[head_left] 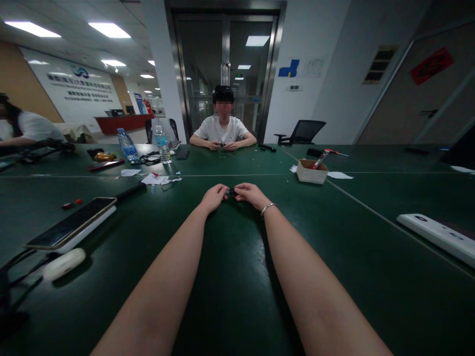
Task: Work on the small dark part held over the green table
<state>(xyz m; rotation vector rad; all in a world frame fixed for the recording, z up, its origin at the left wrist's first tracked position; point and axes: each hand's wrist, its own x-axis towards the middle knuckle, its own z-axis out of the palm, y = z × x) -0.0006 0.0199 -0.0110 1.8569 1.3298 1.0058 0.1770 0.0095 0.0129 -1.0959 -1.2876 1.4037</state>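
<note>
A small black object [231, 192] with a pale glint at its left end is held just above the green table, between my two hands. My left hand [215, 198] pinches its left end with the fingertips. The other end is in the closed fingers of my right hand [254, 195], which has a silver bangle at the wrist. My fingers cover much of the object, and it is too small to tell its kind.
On the green table [230, 277], a phone [74, 222] and a white rounded device [64, 264] lie left. Bottles [162, 146] and papers [158, 179] are farther back. A small box [311, 173] and a white power strip [438, 235] lie right. A person [222, 129] sits opposite.
</note>
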